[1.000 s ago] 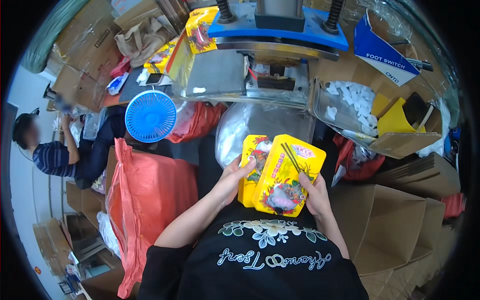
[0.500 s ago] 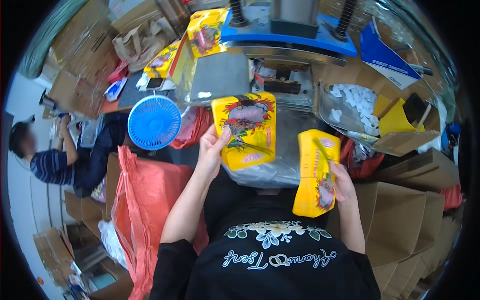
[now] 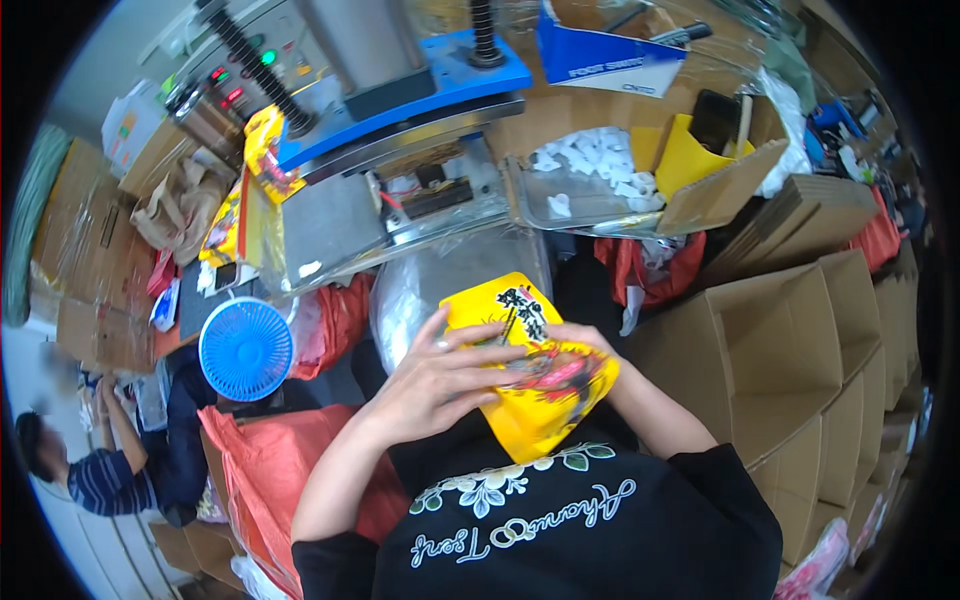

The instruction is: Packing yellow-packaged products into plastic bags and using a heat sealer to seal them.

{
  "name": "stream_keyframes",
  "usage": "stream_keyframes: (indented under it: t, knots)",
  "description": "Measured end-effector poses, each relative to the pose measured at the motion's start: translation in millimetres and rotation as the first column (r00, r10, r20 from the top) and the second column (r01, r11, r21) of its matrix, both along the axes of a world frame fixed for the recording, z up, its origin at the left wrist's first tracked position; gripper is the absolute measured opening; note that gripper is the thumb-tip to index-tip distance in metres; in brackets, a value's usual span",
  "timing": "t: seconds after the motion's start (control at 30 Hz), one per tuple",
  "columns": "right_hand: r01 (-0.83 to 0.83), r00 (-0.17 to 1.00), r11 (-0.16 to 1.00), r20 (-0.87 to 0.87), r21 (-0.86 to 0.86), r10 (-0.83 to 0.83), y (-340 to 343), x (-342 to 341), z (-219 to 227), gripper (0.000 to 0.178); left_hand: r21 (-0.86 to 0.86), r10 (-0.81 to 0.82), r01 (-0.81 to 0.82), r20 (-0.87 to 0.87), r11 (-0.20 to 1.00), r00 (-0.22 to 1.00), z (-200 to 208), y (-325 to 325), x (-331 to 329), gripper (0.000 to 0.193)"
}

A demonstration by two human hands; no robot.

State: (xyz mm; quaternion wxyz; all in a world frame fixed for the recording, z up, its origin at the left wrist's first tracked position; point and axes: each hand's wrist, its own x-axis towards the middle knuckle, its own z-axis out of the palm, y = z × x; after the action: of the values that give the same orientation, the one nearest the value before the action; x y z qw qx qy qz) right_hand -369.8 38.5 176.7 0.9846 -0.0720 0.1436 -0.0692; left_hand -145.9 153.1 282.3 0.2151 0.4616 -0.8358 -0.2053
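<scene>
In front of my chest is a bundle of yellow printed pouches [image 3: 540, 415], slightly tilted. My right hand [image 3: 585, 345] grips its upper right edge, with part of the fingers hidden behind the pouches. My left hand [image 3: 435, 380], a ring on one finger, lies across the front with its fingers spread flat on the print. How many pouches are in the bundle cannot be told from this angle. Beyond my hands stands a press with a blue plate [image 3: 400, 95] and a grey work surface [image 3: 325, 225].
A tray of small white pieces [image 3: 590, 165] sits right of the press, beside a cardboard box with a yellow holder [image 3: 690, 155]. Left are a blue fan [image 3: 245, 348] and a red bag [image 3: 290, 460]. Open cartons [image 3: 770, 340] stand right. Another person [image 3: 115, 470] sits far left.
Both hands held separate yellow pouches apart; now they are together on one bundle before my chest. My left hand's fingers have spread over the front. The view has turned right.
</scene>
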Motion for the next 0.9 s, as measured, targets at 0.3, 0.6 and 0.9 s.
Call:
stream_keyframes:
  t: [0.3, 0.6, 0.9]
  knots:
    - [0.198, 0.894, 0.481, -0.043, -0.854, -0.445, 28.5, 31.9, 37.0, 0.05, 0.748, 0.731, 0.167, -0.664, 0.643, 0.158, -67.4, 20.3, 9.9, 0.062]
    - [-0.307, 0.929, 0.117, -0.324, -0.944, -0.177, 48.1, 17.6, 39.3, 0.075, 0.931, 0.907, 0.16, -0.357, 0.327, 0.223, -142.0, 38.2, 32.0, 0.045]
    - [0.183, 0.967, 0.471, 0.244, -0.863, 0.071, -13.4, 22.8, 21.0, 0.125, 0.869, 0.847, 0.174, -0.492, 0.464, 0.202, -157.1, 9.7, 20.5, 0.062]
